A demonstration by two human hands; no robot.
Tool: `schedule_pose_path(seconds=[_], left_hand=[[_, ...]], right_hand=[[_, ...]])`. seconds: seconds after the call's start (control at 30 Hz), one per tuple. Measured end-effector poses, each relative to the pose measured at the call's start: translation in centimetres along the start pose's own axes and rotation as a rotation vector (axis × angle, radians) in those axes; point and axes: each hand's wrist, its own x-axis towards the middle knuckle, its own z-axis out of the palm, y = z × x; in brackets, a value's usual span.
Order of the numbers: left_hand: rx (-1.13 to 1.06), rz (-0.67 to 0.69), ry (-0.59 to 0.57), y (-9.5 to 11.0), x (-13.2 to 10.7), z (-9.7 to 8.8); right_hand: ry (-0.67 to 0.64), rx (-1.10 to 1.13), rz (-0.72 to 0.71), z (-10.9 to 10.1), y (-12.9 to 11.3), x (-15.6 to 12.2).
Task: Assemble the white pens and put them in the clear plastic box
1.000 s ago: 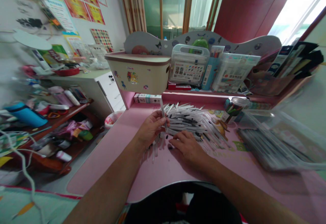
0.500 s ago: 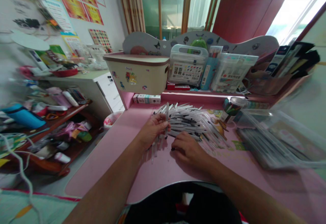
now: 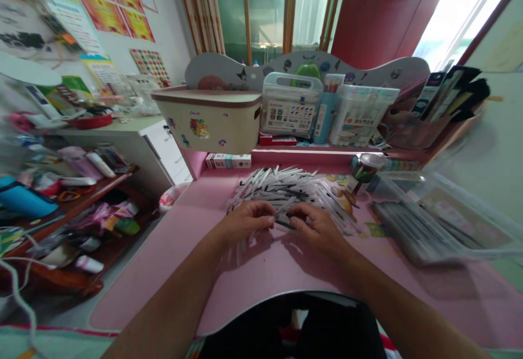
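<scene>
My left hand is closed in a pinch on a slim greyish pen, which slants up to the right from the fingertips. Close by on the right, my right hand pinches a small black piece that looks like a pen cap. The two hands are a short gap apart, just in front of a wide heap of pens, mostly white or clear with black parts. A few clear pens lie below my left hand. Whether cap and pen touch is too small to tell.
The pink desk curves at its front edge. On the right sit a clear plastic case with dark pens inside and a can. A small box and a cream bin stand at the back left.
My left hand has tipped the pen from upright to slanting towards the right hand. My right hand has risen from the desk with the black piece and moved up beside it.
</scene>
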Motion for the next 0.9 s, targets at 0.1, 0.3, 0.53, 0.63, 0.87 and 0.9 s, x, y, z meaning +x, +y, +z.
schedule_pose_path(seconds=[0.1, 0.3, 0.53, 0.63, 0.87, 0.9], left_hand=[[0.053, -0.025, -0.032, 0.1, -0.1, 0.0], [0.077, 0.014, -0.015, 0.1, -0.1, -0.1], [0.130, -0.014, -0.040, -0.1, 0.0, -0.2], [0.155, -0.020, -0.035, -0.1, -0.1, -0.3], [0.167, 0.011, -0.017, -0.1, 0.0, -0.5], [0.171, 0.010, -0.020, 0.0, 0.0, -0.4]], right_hand=[[0.040, 0.062, 0.063, -0.1, 0.0, 0.0], [0.206, 0.252, 0.104, -0.7, 1.1, -0.1], [0.185, 0.013, -0.033, -1.8, 0.9, 0.2], [0.170, -0.067, -0.082, -2.0, 0.6, 0.3], [0.146, -0.227, -0.176, -2.4, 0.5, 0.5], [0.142, -0.249, -0.190, -2.4, 0.6, 0.5]])
